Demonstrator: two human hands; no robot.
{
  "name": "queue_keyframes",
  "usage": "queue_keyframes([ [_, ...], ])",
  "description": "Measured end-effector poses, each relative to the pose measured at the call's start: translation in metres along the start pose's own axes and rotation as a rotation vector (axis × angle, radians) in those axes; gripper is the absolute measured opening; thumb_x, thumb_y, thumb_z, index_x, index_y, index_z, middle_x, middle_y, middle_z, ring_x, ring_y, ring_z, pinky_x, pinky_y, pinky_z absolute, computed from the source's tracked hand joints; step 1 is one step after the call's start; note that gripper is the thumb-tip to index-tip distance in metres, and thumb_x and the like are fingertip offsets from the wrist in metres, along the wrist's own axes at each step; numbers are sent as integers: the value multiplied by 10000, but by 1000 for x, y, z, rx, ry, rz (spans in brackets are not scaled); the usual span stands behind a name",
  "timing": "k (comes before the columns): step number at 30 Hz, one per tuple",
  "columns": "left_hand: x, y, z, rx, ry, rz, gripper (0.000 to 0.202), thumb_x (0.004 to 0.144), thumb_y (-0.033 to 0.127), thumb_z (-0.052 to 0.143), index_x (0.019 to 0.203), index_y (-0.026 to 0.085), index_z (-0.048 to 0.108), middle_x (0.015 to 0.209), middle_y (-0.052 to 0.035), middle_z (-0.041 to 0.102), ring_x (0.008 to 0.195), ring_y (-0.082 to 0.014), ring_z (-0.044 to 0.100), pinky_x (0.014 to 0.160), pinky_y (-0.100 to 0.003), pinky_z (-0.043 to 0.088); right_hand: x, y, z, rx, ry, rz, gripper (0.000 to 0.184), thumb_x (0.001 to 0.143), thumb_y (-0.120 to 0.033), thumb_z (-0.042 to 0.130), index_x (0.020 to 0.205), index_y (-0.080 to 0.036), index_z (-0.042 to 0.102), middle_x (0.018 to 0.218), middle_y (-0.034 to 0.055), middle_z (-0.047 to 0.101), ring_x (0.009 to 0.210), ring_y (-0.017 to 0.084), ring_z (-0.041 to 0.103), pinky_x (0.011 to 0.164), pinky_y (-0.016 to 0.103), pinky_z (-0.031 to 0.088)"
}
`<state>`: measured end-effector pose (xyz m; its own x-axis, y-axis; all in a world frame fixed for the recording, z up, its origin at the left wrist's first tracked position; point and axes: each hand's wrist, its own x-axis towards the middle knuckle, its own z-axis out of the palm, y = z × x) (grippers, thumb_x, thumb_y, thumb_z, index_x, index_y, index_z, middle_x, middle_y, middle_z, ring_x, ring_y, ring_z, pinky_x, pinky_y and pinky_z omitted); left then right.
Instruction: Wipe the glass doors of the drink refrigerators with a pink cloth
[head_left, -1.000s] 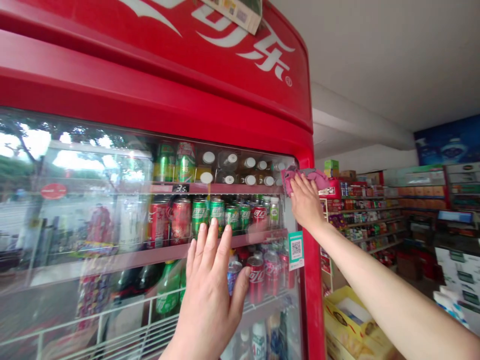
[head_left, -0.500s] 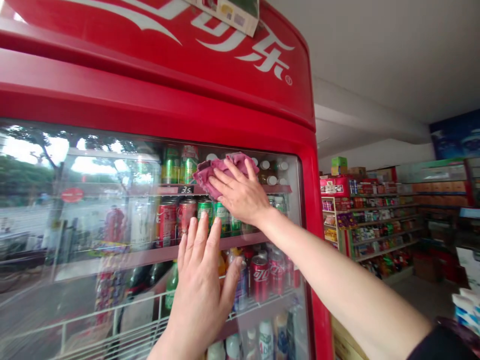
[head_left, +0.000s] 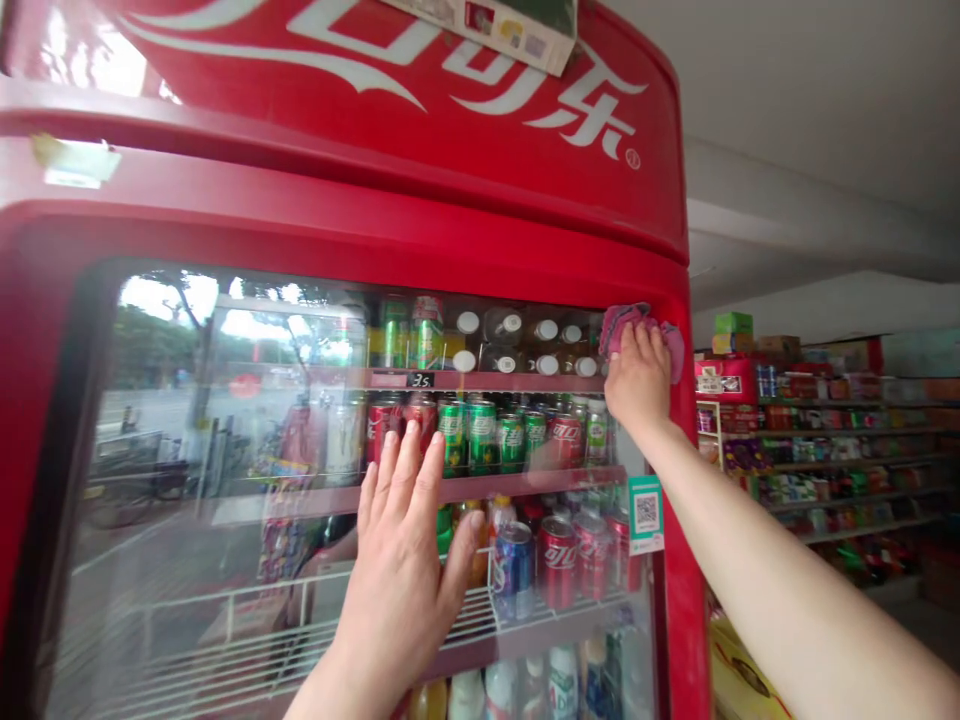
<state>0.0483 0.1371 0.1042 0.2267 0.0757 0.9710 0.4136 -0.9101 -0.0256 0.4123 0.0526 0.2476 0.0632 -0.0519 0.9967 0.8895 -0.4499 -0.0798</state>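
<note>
My right hand [head_left: 640, 380] presses a crumpled purple-pink cloth [head_left: 626, 318] against the upper right corner of the glass door, where the glass meets the red frame. Its fingers lie over the cloth, whose edges stick out on both sides. Lower and left, my left hand [head_left: 409, 560] is raised with its palm towards the glass and its fingers stretched out, holding nothing. Whether it touches the glass, I cannot tell. The door belongs to a tall red drinks fridge [head_left: 420, 225] with white lettering on top. Behind the glass stand green cans [head_left: 480, 435], red cans [head_left: 559, 560] and white-capped bottles [head_left: 546, 330].
A green QR code sticker [head_left: 646, 514] is on the right side of the door. A carton [head_left: 517, 35] overhangs the fridge top. To the right, store shelves [head_left: 840, 435] hold packed goods, with a yellow box [head_left: 739, 675] low beside the fridge. Trees and street reflect in the glass.
My right hand has slid the cloth rightward across the glass to the frame's corner. My left hand keeps its raised pose. The view has shifted left, showing more of the door's left side.
</note>
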Motion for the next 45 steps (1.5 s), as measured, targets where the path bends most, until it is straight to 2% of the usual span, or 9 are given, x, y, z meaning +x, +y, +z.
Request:
queue_keyframes([
  [3, -4, -15, -9, 9, -30, -4, 853, 1084, 313, 589, 1794, 300, 117, 1866, -148, 194, 1732, -378, 165, 1335, -704, 306, -3, -19, 16, 80, 68, 192, 674, 1081, -332, 360, 1645, 21, 467, 1695, 317, 457, 1630, 448, 345, 1275, 711, 337],
  [6, -15, -32, -20, 7, -89, -24, 859, 1084, 311, 584, 1793, 270, 101, 1867, -163, 176, 1737, -375, 130, 1341, -703, 290, -5, -52, 28, 118, 138, 383, 743, 1070, -412, 389, 1685, 3, 414, 1732, 323, 391, 1642, 482, 299, 1274, 746, 278],
  [9, -27, -55, -34, 8, -128, -46, 850, 1084, 310, 578, 1790, 262, 105, 1868, -163, 170, 1740, -374, 101, 1344, -706, 278, -2, -94, 33, 146, 179, 424, 767, 1080, -445, 400, 1706, -2, 381, 1739, 346, 354, 1655, 487, 256, 1282, 731, 215],
  [12, -32, -81, -49, 14, -125, -58, 830, 1093, 308, 563, 1787, 250, 110, 1867, -164, 175, 1743, -364, 90, 1348, -704, 273, 4, -139, 30, 134, 151, 408, 763, 1093, -450, 381, 1708, 3, 371, 1742, 356, 335, 1663, 487, 233, 1272, 739, 206],
  [17, -35, -113, -70, -18, -106, -67, 867, 1085, 312, 577, 1794, 281, 78, 1875, -145, 140, 1743, -377, 67, 1343, -717, 280, 6, -212, 22, 129, 106, 320, 746, 1096, -482, 387, 1691, -33, 420, 1747, 318, 360, 1648, 504, 268, 1263, 762, 249],
  [27, -44, -158, -111, -44, -81, -59, 883, 1058, 287, 599, 1788, 259, 103, 1869, -159, 161, 1740, -379, 106, 1339, -729, 285, -10, -340, 12, 68, 50, 92, 749, 1087, -501, 395, 1698, -68, 395, 1743, 287, 383, 1641, 503, 286, 1240, 768, 324],
  [34, -46, -180, -137, 2, -63, -73, 883, 1061, 289, 600, 1790, 264, 104, 1871, -149, 159, 1740, -374, 102, 1349, -707, 281, -21, -440, -8, 232, -34, -111, 679, 1094, -441, 441, 1692, -120, 427, 1776, 230, 364, 1668, 454, 249, 1288, 724, 266],
  [38, -45, -188, -150, 13, -36, -82, 889, 1074, 288, 582, 1794, 273, 60, 1863, -161, 195, 1738, -368, 122, 1353, -704, 277, -21, -480, -14, 334, -58, -191, 649, 1081, -392, 488, 1682, -148, 455, 1775, 206, 380, 1671, 445, 245, 1302, 710, 235],
  [45, -42, -197, -169, 24, 23, -117, 920, 1048, 228, 591, 1792, 239, 50, 1859, -182, 201, 1736, -366, 142, 1376, -678, 262, -27, -528, -28, 427, -169, -397, 589, 1086, -304, 480, 1664, -191, 490, 1814, 123, 341, 1680, 359, 262, 1321, 633, 260],
])
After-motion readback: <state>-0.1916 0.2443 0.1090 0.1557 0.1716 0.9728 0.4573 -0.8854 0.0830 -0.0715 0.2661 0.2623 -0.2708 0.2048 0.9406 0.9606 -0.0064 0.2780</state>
